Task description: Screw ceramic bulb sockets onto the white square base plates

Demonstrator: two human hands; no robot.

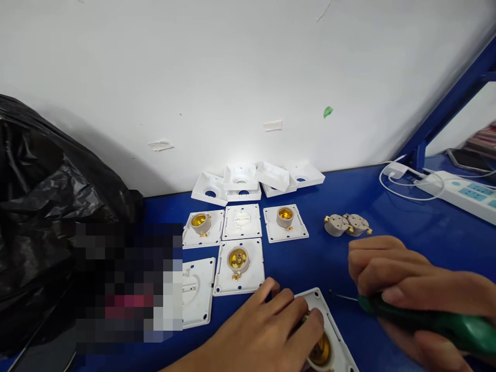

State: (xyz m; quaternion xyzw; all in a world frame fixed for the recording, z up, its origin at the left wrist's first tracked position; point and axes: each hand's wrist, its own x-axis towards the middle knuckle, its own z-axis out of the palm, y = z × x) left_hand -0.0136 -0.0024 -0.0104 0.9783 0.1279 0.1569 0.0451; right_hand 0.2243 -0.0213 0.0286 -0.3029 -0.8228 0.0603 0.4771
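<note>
My left hand [267, 330] rests on a white square lamp-holder plate [329, 330] at the bottom centre, fingers pinched on its brass socket [321, 351]. My right hand [406, 281] is closed round a green-handled screwdriver [445, 323]; the thin shaft [343, 297] points left toward the plate. Several more white plates lie beyond, three of them with brass sockets [237, 260] [201, 222] [285, 216].
A stack of white covers [256, 181] sits against the wall. Two loose beige socket cores [346, 225] lie right of the plates. A black plastic bag [46, 206] fills the left. A white power strip [461, 191] and cable lie far right by a blue frame [445, 108].
</note>
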